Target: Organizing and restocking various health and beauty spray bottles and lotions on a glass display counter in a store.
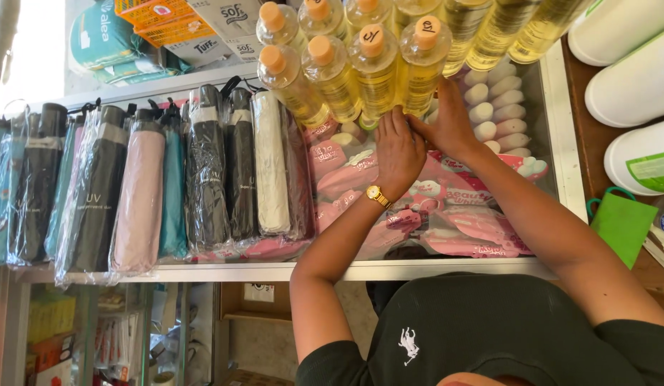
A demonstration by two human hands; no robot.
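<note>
Head camera looks down on our two hands over a glass counter (561,121). Our left hand (398,151), with a gold watch (377,196), and our right hand (450,123) both press flat, fingers nearly straight, against the yellow oil bottles (375,71), gripping nothing. Left of our hands lie wrapped umbrellas (167,179); under them, pink packages (453,221).

Wrapped folded umbrellas (139,186) lie beside pink packets (461,229) and white tubs (632,86).
</note>
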